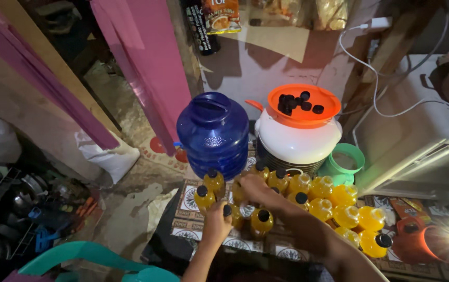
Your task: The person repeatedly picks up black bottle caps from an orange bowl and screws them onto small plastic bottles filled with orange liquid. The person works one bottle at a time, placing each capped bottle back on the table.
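Left hand (218,222): reaches up from below, fingers wrapped around a small yellow juice bottle (231,214).
Right hand (253,189): lies bent over the bottles, maybe holding one; hard to tell.
Bottles: on the patterned mat (188,201).
White jug (296,137): loose black caps (298,103) on its orange lid.

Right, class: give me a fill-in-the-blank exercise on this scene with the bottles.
1. The loose caps lie on the ___ lid.
2. The big jug is ___.
3. The bottles hold ___ liquid.
4. The left hand holds a bottle with a ___ cap.

Missing words: orange; blue; yellow; black
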